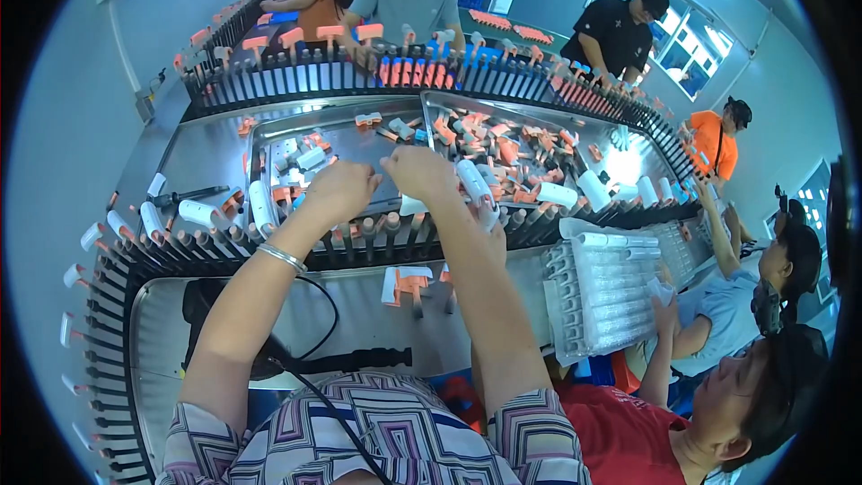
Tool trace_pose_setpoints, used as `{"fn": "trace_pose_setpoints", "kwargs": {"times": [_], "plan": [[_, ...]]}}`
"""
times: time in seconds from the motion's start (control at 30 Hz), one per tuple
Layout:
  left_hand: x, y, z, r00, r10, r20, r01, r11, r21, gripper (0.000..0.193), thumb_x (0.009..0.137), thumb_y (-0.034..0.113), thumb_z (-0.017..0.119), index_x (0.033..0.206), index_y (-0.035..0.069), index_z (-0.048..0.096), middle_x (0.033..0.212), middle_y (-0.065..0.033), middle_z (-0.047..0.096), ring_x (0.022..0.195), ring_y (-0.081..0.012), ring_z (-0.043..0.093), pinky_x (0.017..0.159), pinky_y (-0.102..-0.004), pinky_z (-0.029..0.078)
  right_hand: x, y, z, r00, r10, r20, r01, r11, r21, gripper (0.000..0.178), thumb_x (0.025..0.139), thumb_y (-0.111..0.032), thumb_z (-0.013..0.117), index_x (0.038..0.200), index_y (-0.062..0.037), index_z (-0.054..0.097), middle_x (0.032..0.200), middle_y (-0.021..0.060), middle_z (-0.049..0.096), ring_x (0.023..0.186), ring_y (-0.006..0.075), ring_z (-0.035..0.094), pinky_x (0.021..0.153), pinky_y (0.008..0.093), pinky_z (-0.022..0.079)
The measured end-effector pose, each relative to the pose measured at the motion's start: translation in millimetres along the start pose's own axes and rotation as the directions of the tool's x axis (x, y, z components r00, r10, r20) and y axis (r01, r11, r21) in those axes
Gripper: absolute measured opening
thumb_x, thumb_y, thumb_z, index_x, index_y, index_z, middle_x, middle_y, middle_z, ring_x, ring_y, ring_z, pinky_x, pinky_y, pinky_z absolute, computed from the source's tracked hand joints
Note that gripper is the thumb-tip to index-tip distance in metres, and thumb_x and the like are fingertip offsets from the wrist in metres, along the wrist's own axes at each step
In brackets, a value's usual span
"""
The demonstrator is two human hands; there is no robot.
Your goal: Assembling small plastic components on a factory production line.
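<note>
Both my arms reach over the near row of black upright pegs. My left hand (346, 190) is closed, knuckles up, above the left metal tray (348, 130). Close to its right, my right hand (420, 172) is closed too, fingertips turned toward the left one. What either hand holds is hidden. White and orange pieces (310, 158) lie in the tray beyond my left hand. Beside my right forearm, a co-worker's hand (488, 214) is at a white cylindrical piece (472, 181). An orange and white T-shaped piece (409, 286) lies between my forearms.
A looping conveyor of black pegs (368, 238) surrounds the trays, many carrying white or orange heads. The right tray holds a heap of orange parts (507, 151). Clear plastic packaging (606, 292) stands at right, near co-workers (660, 413). A black cable (334, 310) crosses the near metal surface.
</note>
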State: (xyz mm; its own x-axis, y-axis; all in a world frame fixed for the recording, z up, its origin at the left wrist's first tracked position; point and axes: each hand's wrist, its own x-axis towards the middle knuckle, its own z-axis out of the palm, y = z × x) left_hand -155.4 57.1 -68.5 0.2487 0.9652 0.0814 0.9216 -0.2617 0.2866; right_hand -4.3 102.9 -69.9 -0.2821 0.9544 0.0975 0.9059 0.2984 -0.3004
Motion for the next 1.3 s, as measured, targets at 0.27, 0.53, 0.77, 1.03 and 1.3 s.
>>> {"fn": "trace_pose_setpoints", "kwargs": {"times": [0.27, 0.53, 0.77, 1.03, 1.3], "plan": [[-55.9, -67.9, -31.5, 0.993, -0.107, -0.044, 0.109, 0.993, 0.037, 0.034, 0.092, 0.032, 0.047, 0.089, 0.004, 0.066, 0.083, -0.0185, 0.067, 0.080, -0.0348, 0.065, 0.072, -0.0459, 0.051, -18.4, -96.7, 11.6, 0.995, -0.097, 0.018, 0.096, 0.995, 0.027, 0.037, 0.088, -0.042, 0.050, 0.096, -0.0103, 0.067, 0.097, 0.0139, 0.067, 0.094, 0.0324, 0.063, 0.080, 0.0463, 0.049], [-102.0, -133.7, -56.5, 0.977, -0.132, -0.166, 0.150, 0.983, 0.103, 0.028, 0.091, 0.026, 0.047, 0.092, 0.003, 0.065, 0.086, -0.0169, 0.066, 0.083, -0.0342, 0.064, 0.073, -0.0457, 0.051, -31.0, -115.3, -79.9, 0.874, -0.259, -0.411, 0.306, 0.951, 0.052, 0.038, 0.089, -0.041, 0.050, 0.099, -0.0076, 0.064, 0.093, 0.0132, 0.065, 0.091, 0.0321, 0.062, 0.078, 0.0402, 0.047], [-105.9, -103.1, -80.4, 0.762, 0.158, -0.628, -0.104, 0.987, 0.122, 0.020, 0.085, 0.013, 0.057, 0.100, 0.000, 0.061, 0.100, -0.0155, 0.063, 0.094, -0.0335, 0.059, 0.083, -0.0414, 0.047, -39.5, -19.0, 0.4, 0.952, 0.072, -0.297, -0.167, 0.936, -0.309, 0.036, 0.090, -0.039, 0.048, 0.099, -0.0083, 0.065, 0.096, 0.0138, 0.067, 0.088, 0.0333, 0.064, 0.078, 0.0464, 0.048], [-70.8, -43.3, -65.3, 0.726, 0.289, -0.624, -0.338, 0.940, 0.042, 0.020, 0.088, 0.018, 0.052, 0.090, 0.001, 0.063, 0.090, -0.0157, 0.064, 0.082, -0.0322, 0.060, 0.077, -0.0420, 0.047, -25.8, -73.7, 23.2, 0.980, -0.119, -0.158, 0.095, 0.984, -0.149, 0.035, 0.090, -0.040, 0.046, 0.102, -0.0114, 0.063, 0.100, 0.0118, 0.066, 0.090, 0.0313, 0.064, 0.076, 0.0503, 0.047], [-82.8, -66.2, -62.2, 0.983, -0.002, -0.183, 0.040, 0.978, 0.204, 0.028, 0.085, 0.029, 0.052, 0.081, 0.006, 0.068, 0.077, -0.0135, 0.067, 0.073, -0.0313, 0.067, 0.068, -0.0433, 0.053, -30.5, -57.5, -84.4, 0.856, -0.131, -0.500, 0.141, 0.990, -0.016, 0.031, 0.088, -0.036, 0.051, 0.095, -0.0091, 0.064, 0.092, 0.0104, 0.066, 0.088, 0.0305, 0.063, 0.073, 0.0483, 0.045]]}}
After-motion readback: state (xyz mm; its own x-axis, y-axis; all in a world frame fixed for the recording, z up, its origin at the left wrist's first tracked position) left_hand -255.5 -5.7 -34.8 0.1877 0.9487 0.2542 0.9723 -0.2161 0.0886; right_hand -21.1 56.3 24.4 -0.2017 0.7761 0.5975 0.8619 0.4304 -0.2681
